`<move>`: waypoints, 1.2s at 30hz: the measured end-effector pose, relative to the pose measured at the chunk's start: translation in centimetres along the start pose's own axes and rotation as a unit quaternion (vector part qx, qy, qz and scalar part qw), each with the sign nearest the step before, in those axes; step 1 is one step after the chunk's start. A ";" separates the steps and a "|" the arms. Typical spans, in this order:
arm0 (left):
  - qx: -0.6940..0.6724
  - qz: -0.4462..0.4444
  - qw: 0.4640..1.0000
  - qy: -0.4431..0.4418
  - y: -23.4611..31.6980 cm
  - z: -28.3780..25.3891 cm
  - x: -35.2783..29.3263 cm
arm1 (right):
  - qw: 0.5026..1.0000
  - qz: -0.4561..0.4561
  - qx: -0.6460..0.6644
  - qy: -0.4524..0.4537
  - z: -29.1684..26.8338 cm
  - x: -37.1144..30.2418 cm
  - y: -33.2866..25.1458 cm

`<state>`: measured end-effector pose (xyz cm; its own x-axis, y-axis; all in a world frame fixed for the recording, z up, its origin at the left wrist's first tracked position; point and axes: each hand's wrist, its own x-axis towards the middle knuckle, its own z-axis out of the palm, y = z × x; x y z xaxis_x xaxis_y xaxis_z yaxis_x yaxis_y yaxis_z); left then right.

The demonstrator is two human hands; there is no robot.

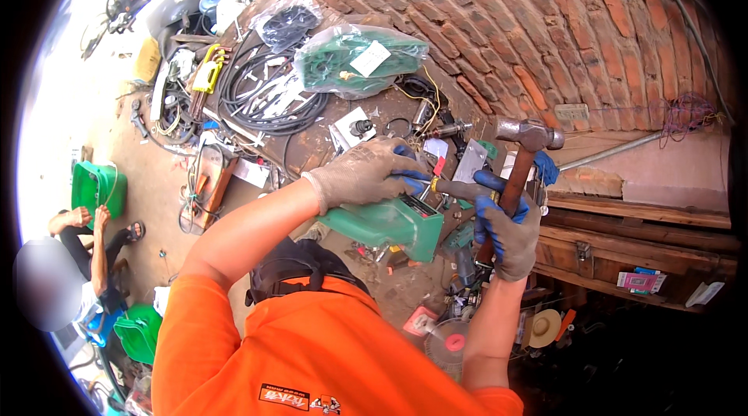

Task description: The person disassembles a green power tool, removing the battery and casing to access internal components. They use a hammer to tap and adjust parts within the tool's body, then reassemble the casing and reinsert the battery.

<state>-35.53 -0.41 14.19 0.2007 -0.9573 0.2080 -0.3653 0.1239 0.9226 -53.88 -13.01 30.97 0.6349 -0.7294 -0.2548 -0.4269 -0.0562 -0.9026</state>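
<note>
My right hand (510, 238), in a grey glove with blue fingers, is closed around the wooden handle of a hammer (530, 135); the hammer's head points up. A dark-handled tool (460, 188) with a brass-coloured collar lies between my hands. My left hand (362, 174), gloved alike, has its fingers closed at the collar end of this tool. Its other end reaches the fingers of my right hand; whether they grip it too, I cannot tell. Just below my left hand is a green machine housing (389, 227); the tool's tip is hidden.
Green parts in a clear plastic bag (358, 61) lie beyond my hands, beside coiled black cable (269, 100). A brick wall (499, 34) rises behind. At right stands a wooden chest (631, 248). Another person (97, 260) sits at far left, hands by a green basket (100, 182).
</note>
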 end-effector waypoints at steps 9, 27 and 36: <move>-0.028 0.001 0.999 -0.032 -1.0 0.0 0.3 | 1.000 -0.005 -0.022 0.001 0.2 -0.7 0.2; -0.030 0.018 0.999 -0.038 -1.6 0.0 0.6 | 0.967 -0.073 -0.193 0.147 -6.8 -5.3 3.8; -0.054 -0.041 0.997 -0.047 -0.4 -0.2 0.7 | 0.942 -0.057 -0.296 0.145 -7.6 -7.5 6.3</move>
<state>-35.13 -1.04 14.06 0.1375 -0.9851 0.1037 -0.2503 0.0668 0.9659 -66.25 -13.04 29.86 0.5321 -0.8465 0.0164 -0.7054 -0.4539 -0.5444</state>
